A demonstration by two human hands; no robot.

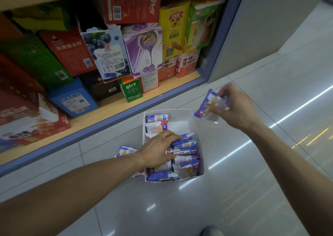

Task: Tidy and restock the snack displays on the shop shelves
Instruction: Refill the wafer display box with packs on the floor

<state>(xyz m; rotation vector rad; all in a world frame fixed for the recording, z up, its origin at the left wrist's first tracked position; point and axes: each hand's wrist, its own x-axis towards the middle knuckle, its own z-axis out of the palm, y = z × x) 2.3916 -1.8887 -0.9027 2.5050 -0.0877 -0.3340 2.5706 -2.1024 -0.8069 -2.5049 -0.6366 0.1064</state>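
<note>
Two hands are working over a white display box [195, 125] that is sitting on the tiled floor [234, 199] just in front of the lowest shelf [126, 106]. The right hand [236, 107] is hovering beyond the box's far right corner, its grip pinching one blue-and-white snack packet [207, 107] by the end, with the packet hanging tilted. The left hand [158, 149] is resting flat on the packets in the box [185, 153], fingers straight and spread, its grip holding nothing and only pressing. These packets are standing on edge in two rough rows, crowded at the near end, while the far right part of the box is showing bare white bottom. One more packet [126, 151] is lying outside, against the box's left wall and partly under the left wrist. Judging from this, the step in hand is filling the box, and doing it well is probably meaning: keeping the left palm steadying the rows so they are not toppling, turning the held packet on edge to match its neighbours, and slipping it into the open far gap rather than dropping it on top. Cartons on the shelf are leaning untidily and are awaiting attention afterwards.
</note>
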